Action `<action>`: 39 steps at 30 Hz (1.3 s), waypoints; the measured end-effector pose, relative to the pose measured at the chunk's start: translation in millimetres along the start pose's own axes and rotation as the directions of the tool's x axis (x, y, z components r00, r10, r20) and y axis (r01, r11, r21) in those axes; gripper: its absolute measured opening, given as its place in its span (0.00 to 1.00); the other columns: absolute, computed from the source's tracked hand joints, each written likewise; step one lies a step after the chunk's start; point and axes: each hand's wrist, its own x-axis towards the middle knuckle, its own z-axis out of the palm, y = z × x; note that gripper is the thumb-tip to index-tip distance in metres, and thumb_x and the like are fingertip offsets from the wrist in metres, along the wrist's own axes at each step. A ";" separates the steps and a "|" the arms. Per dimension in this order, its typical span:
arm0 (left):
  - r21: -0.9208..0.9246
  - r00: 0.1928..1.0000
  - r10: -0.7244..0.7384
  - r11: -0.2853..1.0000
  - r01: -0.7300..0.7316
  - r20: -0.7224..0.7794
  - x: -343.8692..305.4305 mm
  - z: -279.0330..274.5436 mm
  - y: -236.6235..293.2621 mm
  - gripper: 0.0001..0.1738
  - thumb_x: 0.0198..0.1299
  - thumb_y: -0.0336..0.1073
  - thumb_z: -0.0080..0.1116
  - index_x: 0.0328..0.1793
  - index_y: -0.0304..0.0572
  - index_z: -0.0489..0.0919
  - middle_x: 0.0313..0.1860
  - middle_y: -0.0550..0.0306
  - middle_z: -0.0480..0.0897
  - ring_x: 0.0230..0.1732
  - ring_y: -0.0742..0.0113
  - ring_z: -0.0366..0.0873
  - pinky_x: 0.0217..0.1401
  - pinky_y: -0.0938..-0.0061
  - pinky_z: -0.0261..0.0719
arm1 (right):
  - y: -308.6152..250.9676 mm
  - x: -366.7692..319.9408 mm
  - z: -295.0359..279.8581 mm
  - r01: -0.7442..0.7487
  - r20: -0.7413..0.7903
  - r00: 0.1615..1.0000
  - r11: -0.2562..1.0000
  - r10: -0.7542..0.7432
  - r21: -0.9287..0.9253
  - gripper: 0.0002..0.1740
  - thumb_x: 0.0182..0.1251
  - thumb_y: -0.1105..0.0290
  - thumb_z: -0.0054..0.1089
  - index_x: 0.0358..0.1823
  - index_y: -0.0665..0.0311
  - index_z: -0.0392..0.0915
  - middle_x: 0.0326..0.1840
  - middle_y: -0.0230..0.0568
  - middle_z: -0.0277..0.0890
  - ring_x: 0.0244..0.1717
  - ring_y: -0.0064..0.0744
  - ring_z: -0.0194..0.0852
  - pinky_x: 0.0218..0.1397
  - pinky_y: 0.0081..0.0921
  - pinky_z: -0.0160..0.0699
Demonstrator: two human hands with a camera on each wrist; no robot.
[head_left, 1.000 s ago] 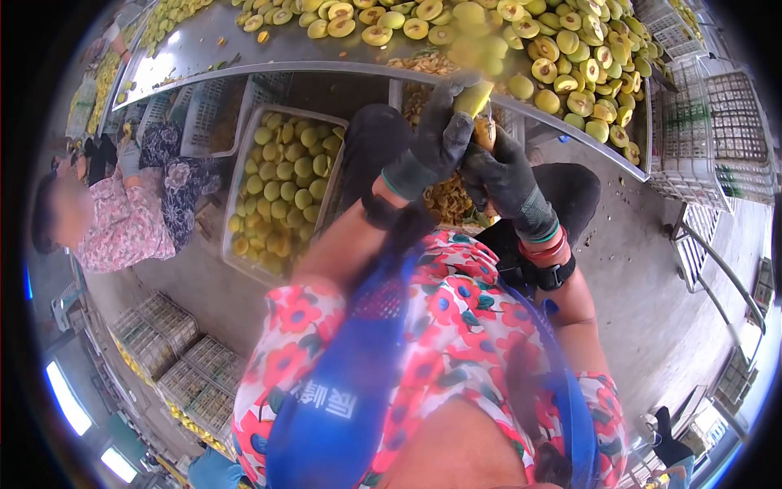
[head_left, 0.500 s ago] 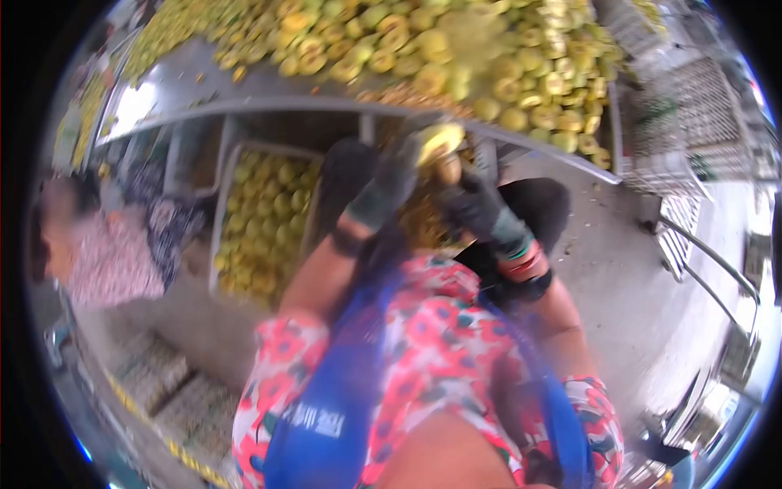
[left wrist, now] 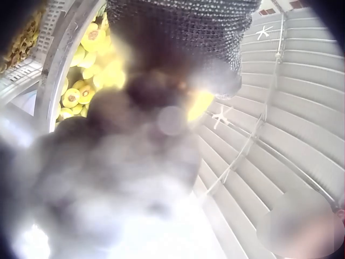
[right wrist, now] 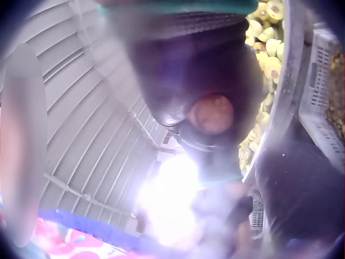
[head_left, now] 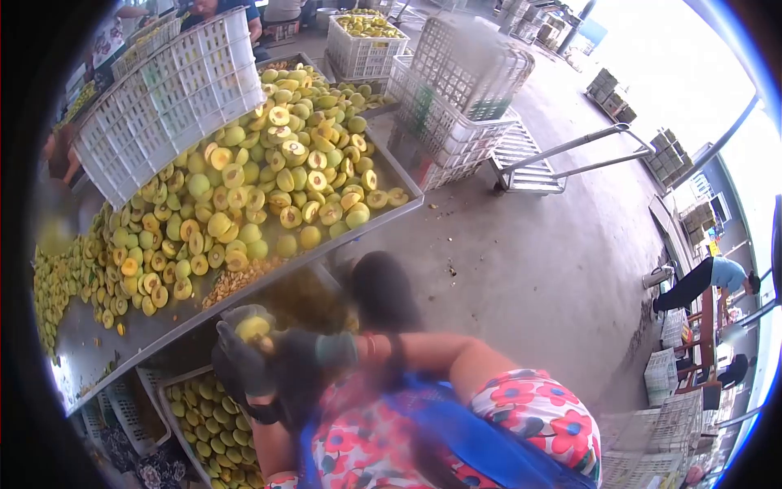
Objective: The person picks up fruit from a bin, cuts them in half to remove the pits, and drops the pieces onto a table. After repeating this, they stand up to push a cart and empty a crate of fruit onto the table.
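Both hands are in dark knit gloves, close together just in front of the table's edge in the head view. My left hand (head_left: pixel 239 359) grips a yellow-green plum (head_left: pixel 254 326), its fingers wrapped round the side of the fruit. Right beside it, my right hand (head_left: pixel 301 359) is curled round a wooden-handled tool; the round butt of the handle (right wrist: pixel 213 113) pokes out of the fist in the right wrist view. The tool's working end is hidden. In the left wrist view, a yellow bit of the plum (left wrist: pixel 200 105) shows between blurred gloves.
Whole and halved plums (head_left: pixel 236 196) heap the metal table (head_left: pixel 407 189), with small brown pits (head_left: pixel 244 277) near its edge. A tilted white crate (head_left: pixel 175 106) overlaps the heap, a person behind it. A plum-filled crate (head_left: pixel 213 424) stands below; stacked crates (head_left: pixel 456 114) and a cart (head_left: pixel 542 163) stand right.
The head view has swung right, bringing the tilted crate and cart into sight. The hands stay together on plum and tool; half a second ago bright flesh of the fruit showed.
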 end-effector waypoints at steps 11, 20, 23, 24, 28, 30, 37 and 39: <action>0.651 0.917 0.337 0.651 -0.392 0.215 0.0 -26.6 -9.4 0.30 0.70 0.53 0.25 0.40 0.37 0.74 0.32 0.53 0.79 0.32 0.64 0.76 0.41 0.71 0.75 | -12.4 -10.2 16.8 -0.053 0.154 0.987 0.784 -0.054 0.618 0.12 0.68 0.63 0.51 0.47 0.60 0.74 0.39 0.27 0.74 0.39 0.18 0.69 0.39 0.20 0.71; 0.093 0.863 0.154 0.970 -0.225 0.482 14.7 -37.2 -15.9 0.20 0.67 0.43 0.40 0.34 0.36 0.79 0.32 0.54 0.81 0.33 0.68 0.80 0.39 0.74 0.76 | -73.3 -34.8 10.2 -0.205 0.181 0.959 0.973 0.220 -0.102 0.08 0.68 0.72 0.48 0.46 0.62 0.71 0.33 0.29 0.71 0.35 0.18 0.67 0.35 0.20 0.70; 0.149 0.817 0.326 0.885 -0.440 0.476 6.5 -42.6 -15.3 0.23 0.66 0.47 0.43 0.35 0.34 0.80 0.31 0.53 0.82 0.34 0.68 0.78 0.41 0.74 0.76 | -58.6 -38.4 1.5 -0.121 0.176 0.966 0.936 0.187 -0.331 0.08 0.67 0.72 0.49 0.45 0.62 0.70 0.28 0.32 0.70 0.26 0.23 0.68 0.26 0.22 0.69; 0.159 0.802 0.370 0.858 -0.489 0.470 2.7 -45.3 -15.4 0.22 0.66 0.45 0.43 0.34 0.34 0.80 0.31 0.54 0.82 0.34 0.68 0.78 0.42 0.75 0.75 | -60.7 -41.4 -1.0 -0.279 0.217 0.921 0.938 0.322 -0.208 0.08 0.66 0.71 0.50 0.45 0.62 0.68 0.25 0.31 0.67 0.22 0.22 0.66 0.22 0.21 0.67; 0.034 0.806 0.204 0.963 -0.268 0.556 5.2 -47.6 -32.7 0.20 0.66 0.43 0.45 0.34 0.35 0.80 0.28 0.56 0.82 0.31 0.73 0.77 0.39 0.76 0.75 | -67.0 -50.1 -1.4 -0.488 0.267 0.828 0.868 0.493 -0.090 0.09 0.64 0.70 0.54 0.42 0.60 0.66 0.21 0.27 0.61 0.16 0.18 0.59 0.15 0.18 0.59; 0.136 0.805 0.173 0.945 -0.298 0.567 6.4 -50.8 -33.2 0.19 0.65 0.43 0.46 0.35 0.35 0.80 0.28 0.57 0.82 0.30 0.73 0.77 0.38 0.75 0.75 | -62.8 -48.5 -4.1 -0.499 0.287 0.815 0.862 0.503 -0.093 0.09 0.64 0.70 0.55 0.42 0.60 0.66 0.20 0.27 0.61 0.15 0.17 0.57 0.14 0.17 0.56; 0.011 0.924 0.274 0.958 -0.288 0.268 6.7 -44.2 -35.4 0.18 0.63 0.43 0.47 0.33 0.37 0.81 0.26 0.59 0.81 0.29 0.73 0.76 0.34 0.75 0.73 | -62.5 -42.9 -0.1 -0.320 0.200 0.914 0.931 0.352 -0.175 0.12 0.65 0.70 0.52 0.48 0.64 0.66 0.18 0.28 0.63 0.10 0.17 0.57 0.11 0.16 0.53; -0.150 0.979 0.151 0.980 -0.131 0.134 2.1 -43.3 -26.8 0.18 0.63 0.43 0.48 0.32 0.37 0.81 0.26 0.59 0.81 0.30 0.72 0.76 0.34 0.75 0.72 | -58.3 -37.0 3.7 -0.298 0.180 0.929 0.942 0.323 -0.152 0.11 0.65 0.72 0.51 0.48 0.63 0.66 0.17 0.27 0.63 0.09 0.17 0.57 0.11 0.15 0.53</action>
